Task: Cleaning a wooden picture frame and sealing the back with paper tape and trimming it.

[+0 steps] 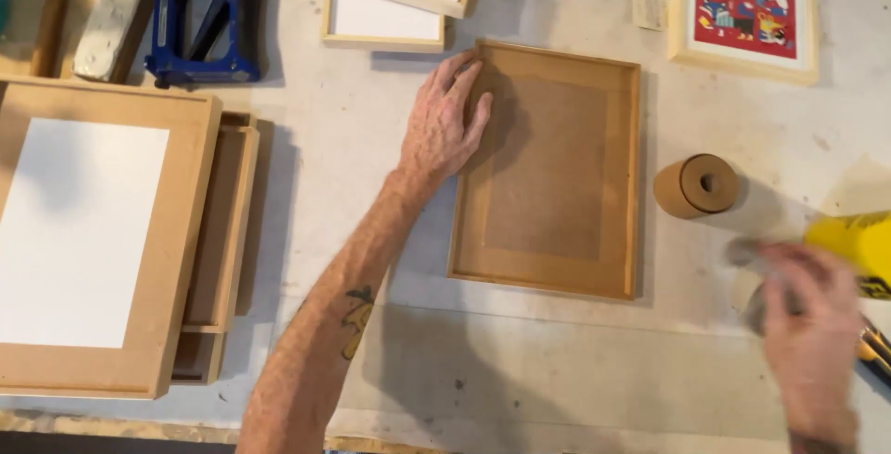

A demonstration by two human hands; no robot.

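Flat on the tabletop (557,370), back side up, near the middle: a brown wooden frame (548,171) with a brown backing board (546,168) seated inside its rim. Pressed down at the upper left corner by the left hand (445,124), fingers spread and released, palm partly off the frame's edge and nothing gripped. Off at the lower right, the right hand (812,324), too blurred to read (impossible to say whether clenched or loose), just beside a yellow tool (854,245) and something grey at the fingertips.

Judging by how things lie: board already in place and level with the rim; no tape or fasteners to be seen along the seams, so seemingly not yet fixed. Close by on the right of the frame, lying apart from it, a roll of brown tape (698,187).

Bare tabletop all round the frame, widest below it and toward the near edge. Tighter on the left, with a large flat frame holding a white sheet (93,240) stacked over narrower ones. Along the far side, a blue tool (204,18), two pale frames (380,18) and a framed colourful print (742,8), all well apart from the hands
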